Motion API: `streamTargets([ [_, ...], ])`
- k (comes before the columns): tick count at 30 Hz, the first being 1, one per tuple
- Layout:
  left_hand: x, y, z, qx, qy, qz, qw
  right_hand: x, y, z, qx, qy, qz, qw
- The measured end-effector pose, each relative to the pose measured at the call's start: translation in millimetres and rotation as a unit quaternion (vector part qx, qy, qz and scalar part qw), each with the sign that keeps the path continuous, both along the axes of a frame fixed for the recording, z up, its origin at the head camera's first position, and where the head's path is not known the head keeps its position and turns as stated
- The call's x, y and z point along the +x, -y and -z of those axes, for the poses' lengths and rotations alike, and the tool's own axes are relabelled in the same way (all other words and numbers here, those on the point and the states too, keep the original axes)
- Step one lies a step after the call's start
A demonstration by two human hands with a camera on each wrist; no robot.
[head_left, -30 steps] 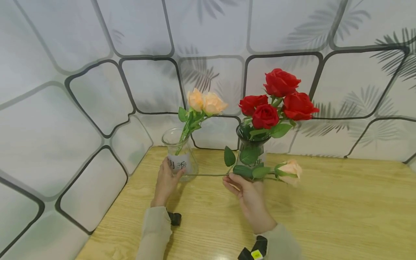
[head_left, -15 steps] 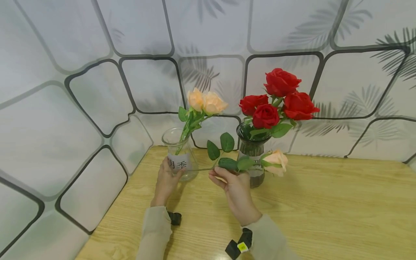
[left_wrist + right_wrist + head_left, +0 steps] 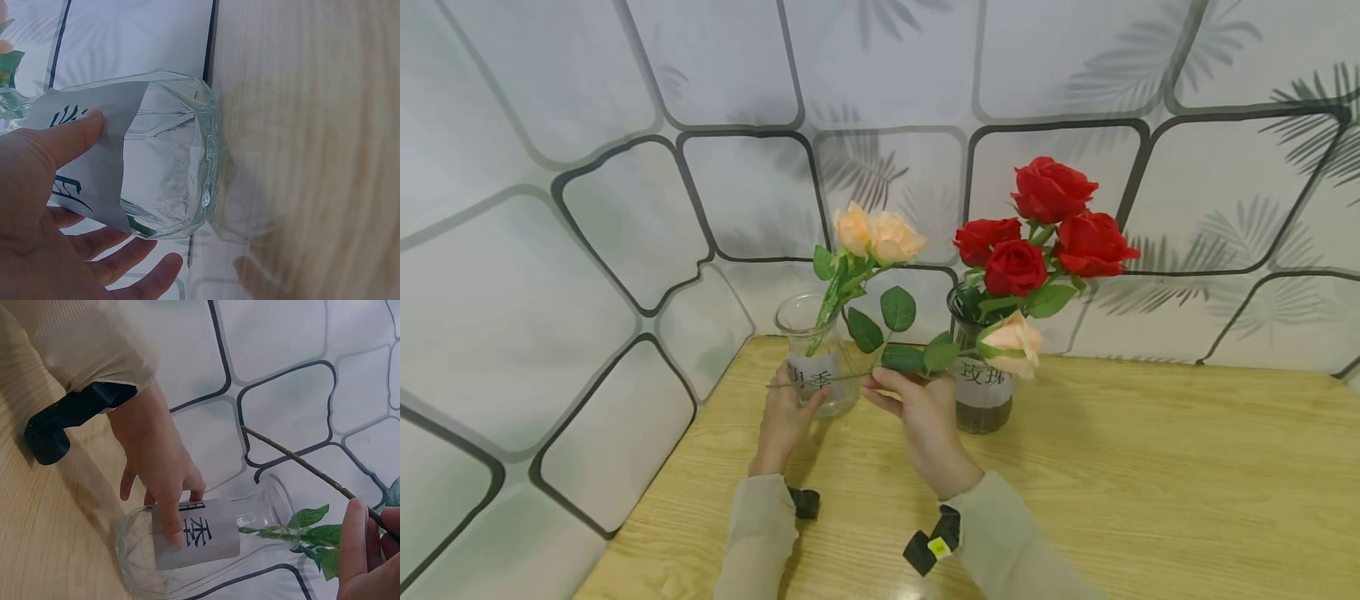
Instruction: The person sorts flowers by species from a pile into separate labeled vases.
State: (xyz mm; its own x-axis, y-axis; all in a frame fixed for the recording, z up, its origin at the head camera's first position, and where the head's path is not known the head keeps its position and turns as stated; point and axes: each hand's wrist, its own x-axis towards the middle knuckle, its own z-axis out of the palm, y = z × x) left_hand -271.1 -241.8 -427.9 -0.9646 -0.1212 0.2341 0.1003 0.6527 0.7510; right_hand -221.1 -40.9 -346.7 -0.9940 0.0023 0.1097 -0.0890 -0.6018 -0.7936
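My left hand [image 3: 780,429] grips the lower part of a clear glass vase [image 3: 837,407] that stands on the table. In the left wrist view the thumb presses its white label [image 3: 100,156], with the fingers on the far side. Two peach roses [image 3: 880,236] lean out of this vase. My right hand [image 3: 925,425] pinches the stem [image 3: 300,461] of another peach rose [image 3: 1013,344]. This rose lies nearly level, bloom to the right, its bare stem end crossing in front of the clear vase in the head view.
To the right a dark glass vase [image 3: 981,417] with a label holds several red roses [image 3: 1051,192]. The held bloom overlaps it in the head view. Behind the wooden table [image 3: 1187,475] rises a patterned wall covering [image 3: 895,75], which also runs along the left.
My right hand has moved left and a little up with the peach rose, bringing its stem end across the clear vase. The left hand and vase stay put.
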Motion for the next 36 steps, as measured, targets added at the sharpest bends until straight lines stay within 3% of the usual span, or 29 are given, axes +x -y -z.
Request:
streamTargets([
  [15, -0.4, -2.3, -1.6, 0.003, 0.008, -0.01, 0.9999, -10.4, 5.1, -31.1, 0.051, -0.058, 0.069, 0.9946],
  [26, 0.8, -1.2, -1.0, 0.004, 0.016, -0.014, 0.9998, -25.5, 11.7, -65.3, 0.088, -0.099, 0.079, 0.9881],
  [31, 0.7, -0.3, 0.2, 0.008, 0.01, -0.008, 0.9999, -34.9, 12.9, -67.4, 0.132, -0.118, 0.105, 0.9785],
  [36, 0.6, -0.9, -0.1, 0.012, 0.008, -0.005, 0.9999, -44.2, 12.8, -59.8, 0.171, -0.113, 0.114, 0.9721],
])
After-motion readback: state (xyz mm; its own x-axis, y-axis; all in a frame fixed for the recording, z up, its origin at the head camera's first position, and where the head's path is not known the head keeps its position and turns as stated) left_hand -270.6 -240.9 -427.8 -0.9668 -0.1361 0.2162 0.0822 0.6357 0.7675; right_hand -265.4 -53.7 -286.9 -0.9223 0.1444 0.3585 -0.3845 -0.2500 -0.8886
